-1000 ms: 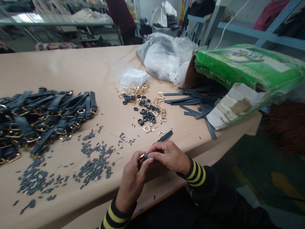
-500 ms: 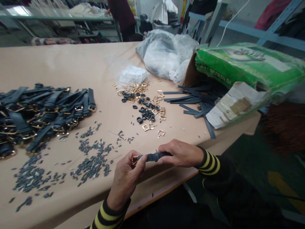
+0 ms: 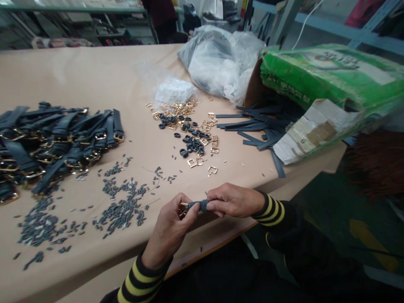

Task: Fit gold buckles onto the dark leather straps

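Observation:
A short dark strap with a gold buckle is held between my two hands above the table's front edge. My left hand pinches the buckle end, thumb on the strap. From the right, my right hand closes on the strap's other part, which its fingers mostly hide. Behind the hands lie loose gold buckles and a cluster of small dark loops. Small dark snippets are scattered to the left of my left hand.
Finished-looking buckled straps are heaped at the left on the table. Plain dark strips spill from a green box at the right. Plastic bags lie at the back. A person stands beyond the table.
My right hand has moved left along the strap, closer to my left hand, so less strap shows between them. The camera view has shifted slightly.

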`<state>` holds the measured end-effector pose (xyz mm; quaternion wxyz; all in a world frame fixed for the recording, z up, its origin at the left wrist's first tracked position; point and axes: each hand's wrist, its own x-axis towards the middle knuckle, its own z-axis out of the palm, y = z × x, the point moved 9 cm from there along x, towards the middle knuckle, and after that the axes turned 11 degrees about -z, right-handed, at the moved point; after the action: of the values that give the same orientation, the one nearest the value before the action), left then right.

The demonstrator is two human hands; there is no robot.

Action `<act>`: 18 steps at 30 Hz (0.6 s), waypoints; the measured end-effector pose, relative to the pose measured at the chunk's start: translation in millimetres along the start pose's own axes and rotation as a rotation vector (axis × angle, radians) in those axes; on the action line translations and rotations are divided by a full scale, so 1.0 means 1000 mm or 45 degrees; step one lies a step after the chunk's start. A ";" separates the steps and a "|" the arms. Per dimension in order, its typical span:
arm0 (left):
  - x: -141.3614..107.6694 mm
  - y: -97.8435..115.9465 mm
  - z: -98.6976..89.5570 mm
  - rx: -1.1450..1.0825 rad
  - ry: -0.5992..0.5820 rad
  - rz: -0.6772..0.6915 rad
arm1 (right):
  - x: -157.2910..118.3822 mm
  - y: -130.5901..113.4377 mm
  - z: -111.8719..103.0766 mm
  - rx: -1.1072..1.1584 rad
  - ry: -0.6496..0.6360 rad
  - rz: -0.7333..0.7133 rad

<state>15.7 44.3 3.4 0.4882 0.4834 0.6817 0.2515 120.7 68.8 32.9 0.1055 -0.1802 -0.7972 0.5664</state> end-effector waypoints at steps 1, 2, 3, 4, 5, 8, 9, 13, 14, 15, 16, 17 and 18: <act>0.000 0.000 0.000 0.009 -0.009 0.007 | 0.000 0.002 0.001 0.003 0.015 -0.002; -0.001 0.001 0.001 0.008 -0.032 0.014 | 0.001 0.004 0.001 0.007 0.030 -0.006; -0.002 0.002 0.002 -0.007 -0.071 0.018 | 0.001 0.005 0.001 0.012 0.041 -0.014; -0.003 0.003 0.004 -0.030 -0.121 0.020 | 0.002 0.005 0.001 0.014 0.046 -0.027; -0.004 0.005 0.006 -0.054 -0.171 0.021 | 0.002 0.005 0.001 0.014 0.045 -0.043; -0.004 0.007 0.008 -0.108 -0.236 0.009 | 0.004 0.003 0.001 -0.020 0.009 -0.075; -0.004 0.007 0.007 -0.124 -0.226 0.005 | 0.004 0.003 0.000 -0.054 0.002 -0.077; -0.002 0.005 0.008 -0.140 -0.217 0.052 | 0.005 0.003 -0.003 -0.143 -0.016 -0.063; -0.002 0.004 0.011 -0.143 -0.257 0.051 | 0.005 0.004 -0.002 -0.107 -0.035 -0.051; -0.003 0.002 0.014 -0.155 -0.304 0.040 | 0.006 0.005 0.001 -0.050 -0.060 -0.025; -0.004 0.000 0.017 -0.163 -0.348 0.024 | 0.006 0.006 0.005 0.009 -0.089 0.012; -0.006 -0.001 0.018 -0.157 -0.376 0.016 | 0.005 0.007 0.009 0.049 -0.117 0.055; -0.008 -0.001 0.019 -0.130 -0.381 0.025 | 0.004 0.010 0.013 0.063 -0.137 0.112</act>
<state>32.9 34.7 -1.4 0.6057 0.4968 0.5829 0.2159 113.8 62.2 19.1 0.0422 -0.1817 -0.7787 0.5990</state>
